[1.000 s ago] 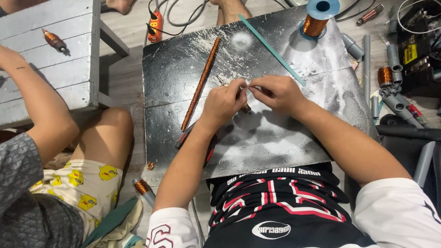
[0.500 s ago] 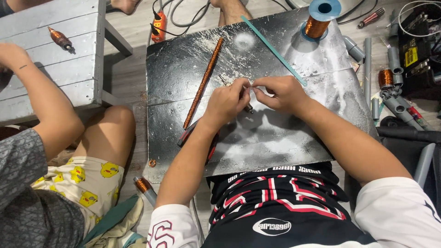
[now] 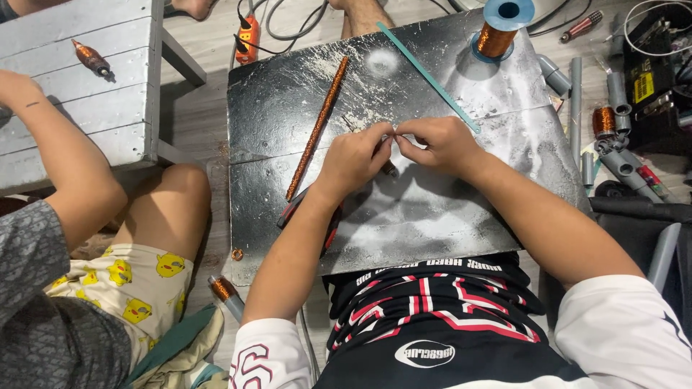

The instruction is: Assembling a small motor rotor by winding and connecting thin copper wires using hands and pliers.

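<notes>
while the left hand and right hand meet fingertip to fingertip above the scuffed dark metal sheet, both pinch a small dark rod-shaped piece.

Both hands, left and right, meet over the middle of the dark tabletop. The surface between the hands and the wearer's body is bare. To the left of the hands, a long copper-wound rod lies diagonally. Beyond the right hand, a teal strip runs toward a copper wire spool at the far edge. Grey pipe pieces crowd the floor further right.
</notes>
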